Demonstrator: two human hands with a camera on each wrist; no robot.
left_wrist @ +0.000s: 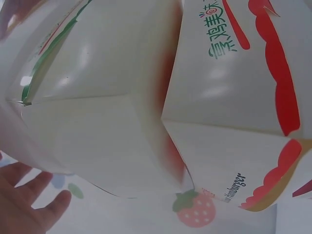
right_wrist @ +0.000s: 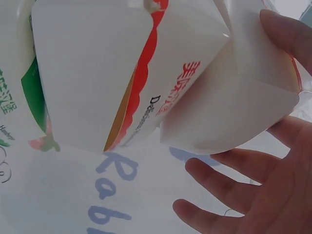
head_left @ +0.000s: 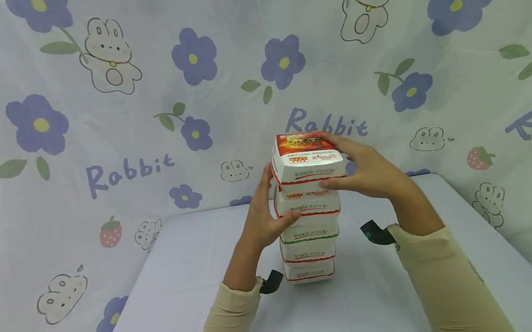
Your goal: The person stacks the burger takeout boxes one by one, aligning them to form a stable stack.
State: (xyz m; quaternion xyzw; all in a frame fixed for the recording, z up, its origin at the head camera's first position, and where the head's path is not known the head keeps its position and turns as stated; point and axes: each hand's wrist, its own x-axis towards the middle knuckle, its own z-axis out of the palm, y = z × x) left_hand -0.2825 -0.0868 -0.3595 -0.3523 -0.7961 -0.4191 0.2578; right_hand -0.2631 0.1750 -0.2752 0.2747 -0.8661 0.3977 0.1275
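Several white paper burger boxes stand in a stack, including a green-edged box (head_left: 309,232) and a red-edged box (head_left: 307,251). My right hand (head_left: 370,169) grips the topmost burger box (head_left: 312,162), with its red printed lid up, by the right side; the thumb lies along its front. In the right wrist view, the other fingers (right_wrist: 219,183) are spread. My left hand (head_left: 261,220) lies around the left of the second burger box (head_left: 307,203), thumb across its front and index finger pointing up beside the top box. Its loosely spread fingers (left_wrist: 36,187) show against the backdrop.
The stack stands on a white table (head_left: 198,267). Behind it hangs a white cloth (head_left: 233,98) printed with purple flowers, rabbits and strawberries. Black wrist cameras stick out at the left sleeve (head_left: 234,304) and right sleeve (head_left: 432,262).
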